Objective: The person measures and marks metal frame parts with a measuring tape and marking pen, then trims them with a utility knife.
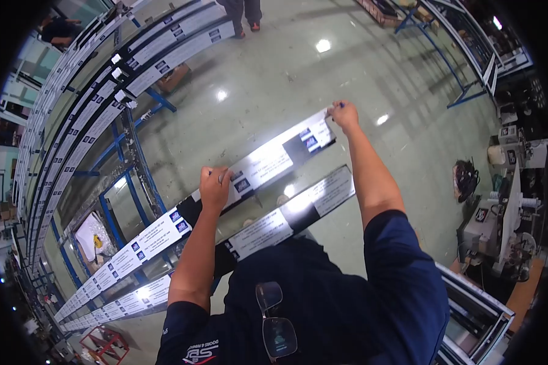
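Observation:
A long profile [265, 163] covered in white printed film with dark blue labels runs from the lower left up to the centre. My left hand [215, 187] is closed around its upper edge near the middle. At its far right end my right hand [345, 115] is closed, fingers pinched around a small dark blue thing too small to make out. A second filmed profile [298, 213] lies nearly parallel, closer to my body, and neither hand touches it.
Blue metal racks [106, 210] stand at the left, with more long filmed profiles [91, 121] beside them. A person's legs [242, 15] show at the top. Machines [487, 222] and a dark bag [466, 180] are at the right, frames [478, 304] at the lower right.

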{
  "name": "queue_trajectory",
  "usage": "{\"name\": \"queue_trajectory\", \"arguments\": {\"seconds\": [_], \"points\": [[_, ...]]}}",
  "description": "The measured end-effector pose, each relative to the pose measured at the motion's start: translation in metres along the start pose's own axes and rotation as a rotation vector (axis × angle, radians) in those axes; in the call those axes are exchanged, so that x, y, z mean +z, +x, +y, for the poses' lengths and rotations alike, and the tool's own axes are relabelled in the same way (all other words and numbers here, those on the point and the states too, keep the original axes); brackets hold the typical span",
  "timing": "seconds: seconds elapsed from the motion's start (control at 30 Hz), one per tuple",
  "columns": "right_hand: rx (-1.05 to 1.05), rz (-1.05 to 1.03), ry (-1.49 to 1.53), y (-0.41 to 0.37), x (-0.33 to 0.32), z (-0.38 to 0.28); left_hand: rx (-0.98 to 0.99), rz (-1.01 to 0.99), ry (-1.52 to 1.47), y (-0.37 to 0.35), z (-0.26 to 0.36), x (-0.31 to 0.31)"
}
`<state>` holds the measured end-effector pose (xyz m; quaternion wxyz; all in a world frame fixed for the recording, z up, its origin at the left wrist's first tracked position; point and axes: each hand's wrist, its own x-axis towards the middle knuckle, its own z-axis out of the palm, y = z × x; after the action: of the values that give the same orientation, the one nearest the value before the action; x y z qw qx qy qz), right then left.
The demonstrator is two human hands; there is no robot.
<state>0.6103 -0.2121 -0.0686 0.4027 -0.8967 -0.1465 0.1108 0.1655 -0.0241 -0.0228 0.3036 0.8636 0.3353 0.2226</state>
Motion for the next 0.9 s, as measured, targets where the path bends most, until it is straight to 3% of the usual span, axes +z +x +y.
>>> {"name": "queue_trajectory", "arguments": {"seconds": [0.03, 0.17, 0.2, 0.27, 0.37, 0.43, 0.5, 0.57, 0.7, 0.87, 0.9], "points": [[-0.062, -0.032, -0.191, -0.001, -0.007, -0.003, 0.067, 0.025, 0.018, 0.000, -0.011, 0.005], [-0.341, 0.093, -0.404, 0.011, 0.001, 0.023, 0.009, 0.037, 0.035, -0.001, -0.016, 0.007], [0.010, -0.050, -0.163, 0.002, -0.007, 0.001, 0.006, 0.042, 0.008, -0.005, -0.006, 0.001], [0.090, -0.035, -0.031, -0.002, -0.007, -0.001, 0.067, 0.089, -0.025, -0.007, -0.014, 0.007], [0.052, 0.046, -0.120, -0.025, -0.013, -0.043, 0.057, 0.111, -0.027, -0.007, -0.008, 0.002], [-0.148, 0.239, -0.102, -0.041, -0.010, -0.072, 0.043, 0.074, 0.009, -0.009, -0.005, 0.000], [-0.497, 0.205, -0.052, -0.036, 0.010, -0.088, 0.005, -0.040, 0.097, -0.009, -0.012, 0.002], [-0.469, -0.130, 0.246, -0.062, 0.026, -0.140, 0.035, -0.013, 0.174, -0.012, -0.014, 0.005], [-0.478, -0.613, 0.132, -0.157, 0.063, -0.266, 0.008, 0.021, -0.007, -0.008, -0.007, -0.002], [-0.545, -1.093, 0.000, -0.239, 0.131, -0.332, -0.025, 0.043, -0.005, -0.005, -0.003, 0.001], [-0.556, -1.101, -0.027, -0.251, 0.148, -0.334, -0.048, -0.001, 0.033, -0.006, -0.005, 0.003]]}}
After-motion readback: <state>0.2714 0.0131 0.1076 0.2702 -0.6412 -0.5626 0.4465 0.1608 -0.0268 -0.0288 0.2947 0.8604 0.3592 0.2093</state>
